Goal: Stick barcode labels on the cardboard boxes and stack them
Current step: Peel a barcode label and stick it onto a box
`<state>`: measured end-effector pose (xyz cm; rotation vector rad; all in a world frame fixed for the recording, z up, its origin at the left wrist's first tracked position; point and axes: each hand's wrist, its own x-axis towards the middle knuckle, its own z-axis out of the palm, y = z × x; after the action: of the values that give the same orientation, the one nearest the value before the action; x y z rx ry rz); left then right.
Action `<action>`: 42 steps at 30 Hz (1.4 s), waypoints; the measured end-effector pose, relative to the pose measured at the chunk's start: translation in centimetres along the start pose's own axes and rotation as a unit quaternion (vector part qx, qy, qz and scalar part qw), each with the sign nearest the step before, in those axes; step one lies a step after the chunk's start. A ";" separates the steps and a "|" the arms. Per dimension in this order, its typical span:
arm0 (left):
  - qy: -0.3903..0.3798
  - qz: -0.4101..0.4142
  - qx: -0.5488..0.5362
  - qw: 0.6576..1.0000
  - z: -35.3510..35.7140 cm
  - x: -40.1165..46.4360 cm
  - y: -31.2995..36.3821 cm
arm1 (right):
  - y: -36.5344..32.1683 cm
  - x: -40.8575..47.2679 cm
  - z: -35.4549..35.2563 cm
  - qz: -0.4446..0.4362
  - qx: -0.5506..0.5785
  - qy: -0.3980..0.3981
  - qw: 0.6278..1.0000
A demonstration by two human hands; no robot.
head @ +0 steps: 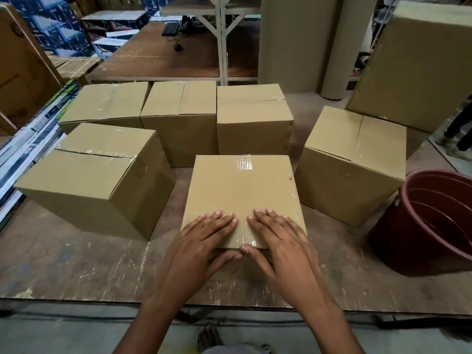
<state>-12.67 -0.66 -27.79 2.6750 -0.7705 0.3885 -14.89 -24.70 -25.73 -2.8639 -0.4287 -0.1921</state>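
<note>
Both hands lay flat on the near edge of the taped cardboard box (242, 198), left hand (201, 241) and right hand (281, 241) fingers straight, thumbs over its front; box stood at the bench (76, 264) front.

Scuffed wooden table (76, 264), maroon bucket (434, 226), cardboard rolls (306, 42)

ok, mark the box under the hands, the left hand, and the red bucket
box under the hands (237, 190), head view, bare middle of its top face
left hand (198, 241), head view, back of the hand
red bucket (408, 198), head view, left rim
</note>
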 end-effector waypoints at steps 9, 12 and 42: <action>-0.025 -0.145 -0.029 0.989 -0.9 1.4 0.0 | -1.0 -1.6 0.6 0.045 -0.026 0.028 0.998; -0.009 -0.124 0.004 0.992 -0.9 4.0 -0.9 | -1.5 0.2 -0.1 -0.002 -0.001 0.008 1.000; 0.174 -0.185 -0.134 0.958 1.1 5.6 -3.3 | 2.4 5.3 2.3 0.082 0.026 0.224 0.971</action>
<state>-6.07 -1.03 -27.64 2.3329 -0.1929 0.5867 -8.90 -24.90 -27.55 -2.6724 -0.1049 -0.7618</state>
